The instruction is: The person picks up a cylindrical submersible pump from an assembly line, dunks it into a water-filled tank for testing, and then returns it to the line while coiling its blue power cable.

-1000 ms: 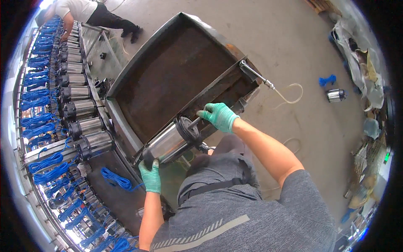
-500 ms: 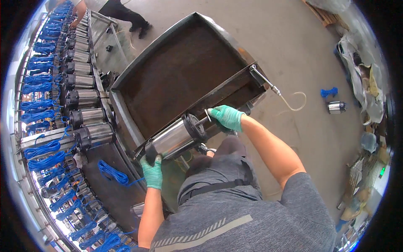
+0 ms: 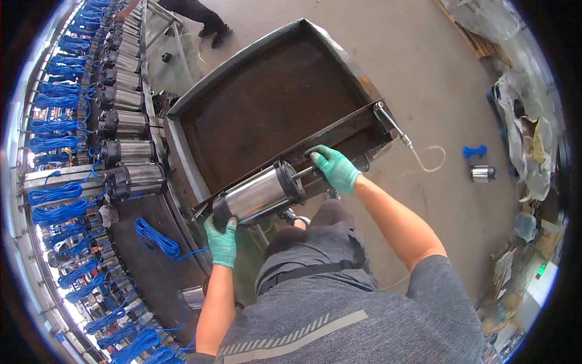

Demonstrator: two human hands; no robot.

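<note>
A silver cylinder pump (image 3: 257,197) with black end caps lies on its side along the near rail of a dark metal trough. My left hand (image 3: 222,241), in a green glove, curls round its black left end with the thumb on top; the fingers underneath are hidden. My right hand (image 3: 334,168), also gloved green, is closed on a metal rod (image 3: 303,173) that meets the pump's right end. A blue cable (image 3: 159,238) lies coiled on the dark bench to the left and runs toward my left hand.
Several similar pumps (image 3: 134,182) line a rack at left beside coiled blue cables (image 3: 57,193). The wide trough (image 3: 188,155) spans the middle, with a metal fitting and clear hose (image 3: 418,159) at its right corner. Another pump (image 3: 483,174) stands on the floor. A person's legs (image 3: 203,15) show far off.
My right hand has shifted on the rod, and the small crossbar that stuck out by its fingers is now covered. My left hand stays at the pump's end. The view has shifted slightly.
</note>
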